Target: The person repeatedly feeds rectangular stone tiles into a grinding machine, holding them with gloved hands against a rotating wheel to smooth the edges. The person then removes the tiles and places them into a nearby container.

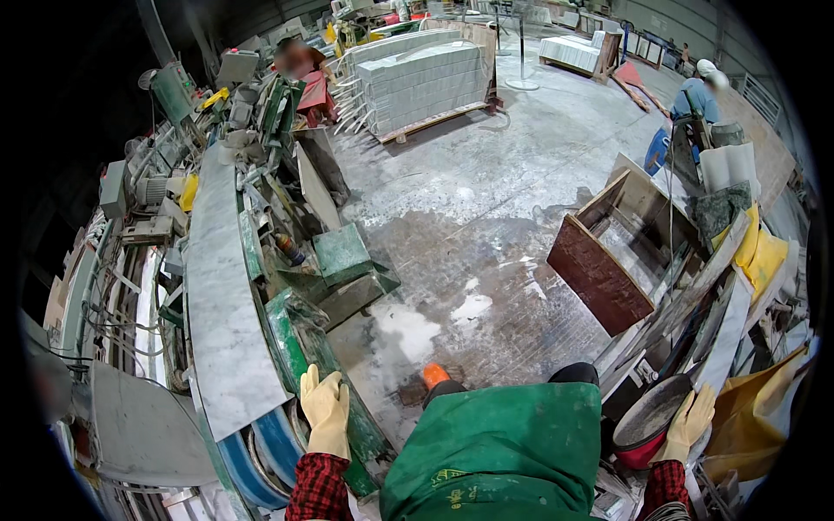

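My left hand [326, 411], in a cream rubber glove, is over the green machine frame [300, 334] with its fingers stretched out and nothing in them. Just left of it, a long white-grey marble slab [228, 304] lies along the machine, its near end over a blue curved wheel or belt [276, 451]. To the right, my right hand [689, 424], gloved the same way, rests with extended fingers along the rim of a round red tub [632, 453]. The tub's inside looks grey. Whether that palm presses on the rim is hidden.
A wooden crate [599, 282] stands on the wet floor at right, near leaning planks [695, 291]. A green metal block [341, 252] juts from the machine. Stacked pale slabs [426, 78] sit on a pallet ahead. Other people [698, 100] are at far right and far left.
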